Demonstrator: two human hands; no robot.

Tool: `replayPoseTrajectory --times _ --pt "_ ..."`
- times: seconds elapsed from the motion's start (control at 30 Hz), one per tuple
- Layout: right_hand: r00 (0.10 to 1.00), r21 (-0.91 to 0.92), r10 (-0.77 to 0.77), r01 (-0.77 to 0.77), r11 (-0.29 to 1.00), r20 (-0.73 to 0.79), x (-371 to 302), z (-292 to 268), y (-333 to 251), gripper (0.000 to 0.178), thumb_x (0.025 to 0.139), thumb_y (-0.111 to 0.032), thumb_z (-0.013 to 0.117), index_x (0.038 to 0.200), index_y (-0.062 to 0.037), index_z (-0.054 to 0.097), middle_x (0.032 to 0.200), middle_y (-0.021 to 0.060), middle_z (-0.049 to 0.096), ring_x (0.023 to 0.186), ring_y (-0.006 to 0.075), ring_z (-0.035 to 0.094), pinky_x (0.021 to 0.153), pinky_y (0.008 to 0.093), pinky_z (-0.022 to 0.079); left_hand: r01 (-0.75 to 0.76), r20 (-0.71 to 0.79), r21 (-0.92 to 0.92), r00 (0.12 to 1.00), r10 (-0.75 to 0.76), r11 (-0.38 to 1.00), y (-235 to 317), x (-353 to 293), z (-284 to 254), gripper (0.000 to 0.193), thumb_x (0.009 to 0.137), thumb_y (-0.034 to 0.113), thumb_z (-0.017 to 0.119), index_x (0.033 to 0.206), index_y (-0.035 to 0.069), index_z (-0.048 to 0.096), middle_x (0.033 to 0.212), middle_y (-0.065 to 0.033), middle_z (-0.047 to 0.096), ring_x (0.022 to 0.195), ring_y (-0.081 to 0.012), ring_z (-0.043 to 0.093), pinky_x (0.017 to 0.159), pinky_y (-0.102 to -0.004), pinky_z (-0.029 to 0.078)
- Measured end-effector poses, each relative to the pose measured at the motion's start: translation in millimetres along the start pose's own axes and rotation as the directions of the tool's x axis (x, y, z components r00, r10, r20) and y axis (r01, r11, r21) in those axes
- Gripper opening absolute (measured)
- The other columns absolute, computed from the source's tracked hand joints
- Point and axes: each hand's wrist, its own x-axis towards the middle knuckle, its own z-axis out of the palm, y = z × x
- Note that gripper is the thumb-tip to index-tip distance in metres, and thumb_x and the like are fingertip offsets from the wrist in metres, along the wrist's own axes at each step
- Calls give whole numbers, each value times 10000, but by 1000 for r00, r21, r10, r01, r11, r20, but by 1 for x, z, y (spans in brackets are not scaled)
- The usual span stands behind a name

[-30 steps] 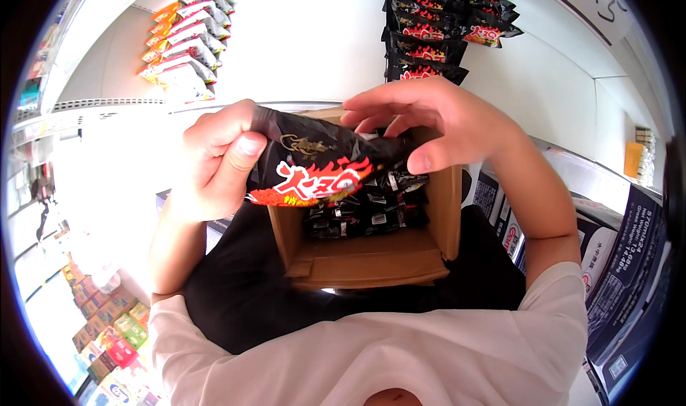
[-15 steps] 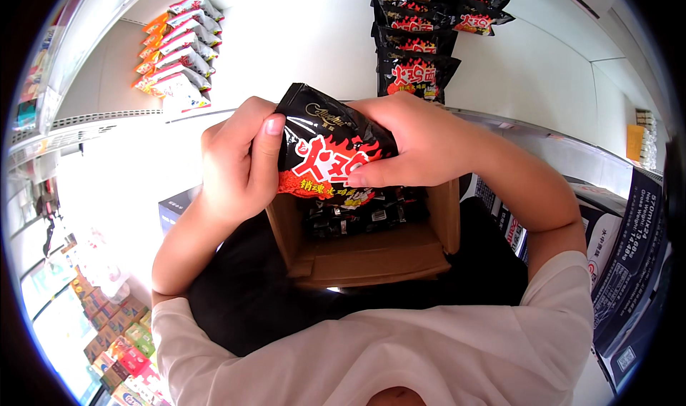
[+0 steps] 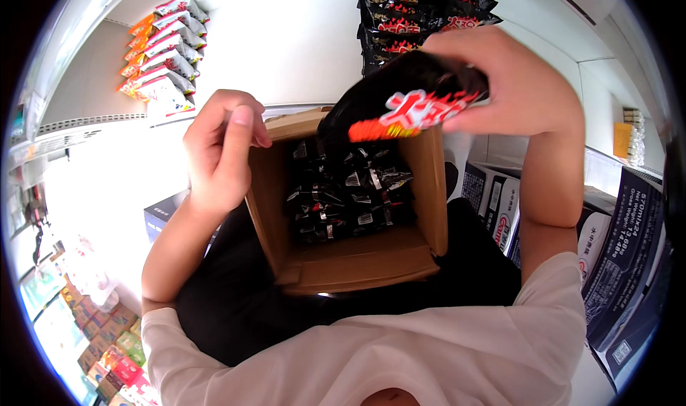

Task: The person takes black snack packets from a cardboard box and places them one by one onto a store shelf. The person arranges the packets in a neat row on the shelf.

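Note:
Held in my right hand, a black noodle packet with a red flame print tilts over the far side of an open cardboard box. My right fingers and thumb grip the packet's right end. My left hand hangs beside the box's far left corner, fingers curled and thumb folded in, with nothing visible in it. Inside the box, which rests on my lap, lie several more black packets. On the shelf beyond, a stack of matching black packets is partly hidden behind the held one.
White and orange packets line the white shelf at the far left. Large dark cartons stand at the right. A dark blue box is beside my left forearm. Colourful cartons sit at the lower left.
My left hand has let go of the packet. My right hand has carried it up and to the right, toward the shelf, uncovering the packets in the box.

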Motion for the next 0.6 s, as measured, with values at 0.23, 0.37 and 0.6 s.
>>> replayPoseTrajectory --times 0.23,0.37,0.6 --pt "822 -589 32 -434 682 -569 -14 -19 68 217 911 -56 732 1107 4 660 959 113 704 856 193 657 748 325 517 -254 278 523 953 119 814 -19 0 17 276 909 33 717 1174 8 641 1081 -164 693 974 -360 679 880 -411 545" --pt "715 -555 496 -697 454 -493 -20 -34 156 415 847 -109 736 1244 -27 650 1105 241 725 1044 432 685 875 484 548 -305 403 637 914 31 708 -17 -2 22 388 867 105 771 1217 30 620 1080 -151 685 1007 -364 668 882 -454 520" --pt "749 -600 564 -640 479 -349 -33 10 262 491 845 -76 758 1325 -108 659 1257 142 717 1194 358 678 963 488 575 -323 429 656 903 16 682 -20 -2 25 453 840 137 800 1231 38 593 1032 -122 670 962 -344 665 818 -461 512"
